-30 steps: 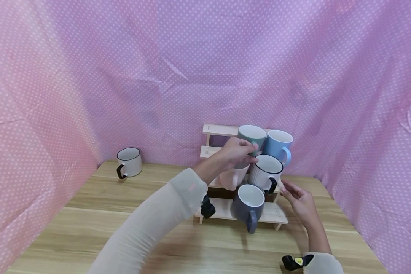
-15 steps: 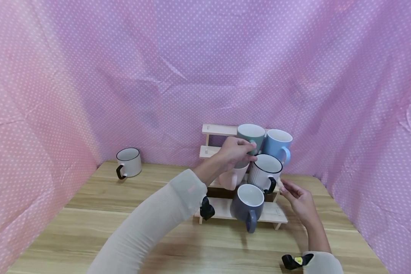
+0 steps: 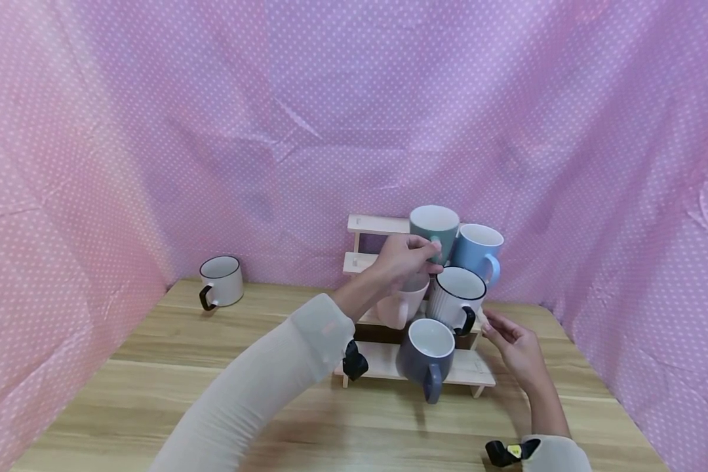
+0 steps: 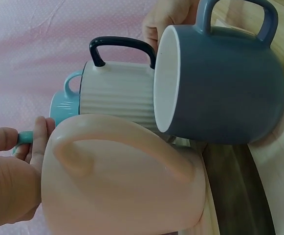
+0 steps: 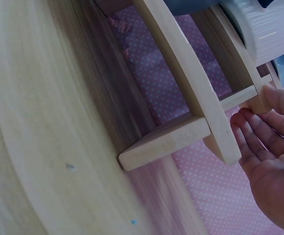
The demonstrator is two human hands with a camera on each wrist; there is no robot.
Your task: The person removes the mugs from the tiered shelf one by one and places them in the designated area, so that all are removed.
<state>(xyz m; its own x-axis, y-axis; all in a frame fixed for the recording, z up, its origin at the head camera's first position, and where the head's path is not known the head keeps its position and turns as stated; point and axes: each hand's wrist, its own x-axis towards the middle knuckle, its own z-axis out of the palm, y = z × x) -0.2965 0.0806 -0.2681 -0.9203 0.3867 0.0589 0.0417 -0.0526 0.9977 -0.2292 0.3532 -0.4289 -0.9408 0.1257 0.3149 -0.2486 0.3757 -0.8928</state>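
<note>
My left hand (image 3: 406, 257) pinches the handle of a green mug (image 3: 425, 231) at the upper tier of a stepped wooden rack (image 3: 377, 357). In the left wrist view the green handle (image 4: 25, 137) sits between thumb and fingers. My right hand (image 3: 520, 354) grips the right end of a rack shelf (image 5: 261, 102), thumb on top and fingers below. Beside the green mug stands a light blue mug (image 3: 476, 252). A ribbed white mug (image 3: 455, 295) with a black handle and a pale pink mug (image 3: 402, 307) share a lower tier. The grey-blue mug (image 3: 426, 351) stands on the bottom shelf.
A white mug (image 3: 224, 282) with a black rim and handle stands at the table's back left. The wooden table (image 3: 212, 367) is enclosed by pink polka-dot cloth (image 3: 271, 164). The pink mug lies right below my left hand.
The green mug has risen slightly, with my left hand on its handle. My right hand keeps its hold on the rack, and the other mugs stay put.
</note>
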